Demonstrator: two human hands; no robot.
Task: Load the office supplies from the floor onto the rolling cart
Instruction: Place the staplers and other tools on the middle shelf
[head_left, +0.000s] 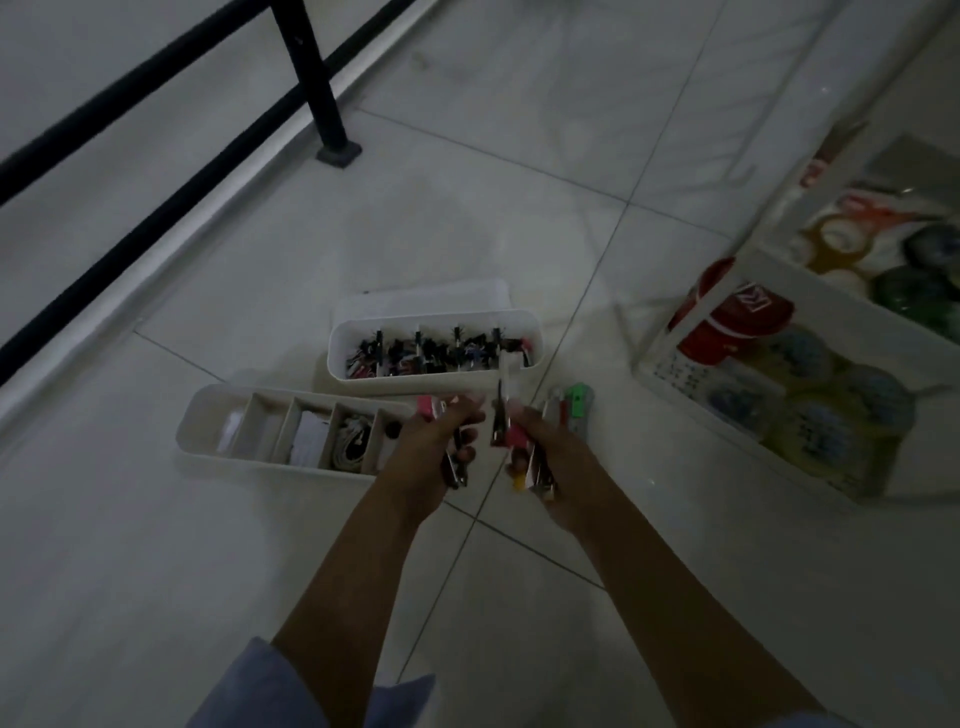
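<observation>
**Head view.** The left hand (441, 441) and right hand (550, 460) are held side by side above the pale tiled floor (519, 182). The fingers of each are curled round small pink-and-metal stationery pieces (511, 441), too blurred to name. The white mesh-sided rolling cart (691, 384) stands to their right, nearer the right hand. Left of the cart, a white divided tray of dark clips (426, 383) and a long white divided tray (208, 431) sit on the floor.

Railing, upper left.
Black rails (130, 88) run diagonally; one post (311, 78) on a square base (338, 153), pale ledge (156, 254) alongside. Tile floor (519, 156) grey.
</observation>
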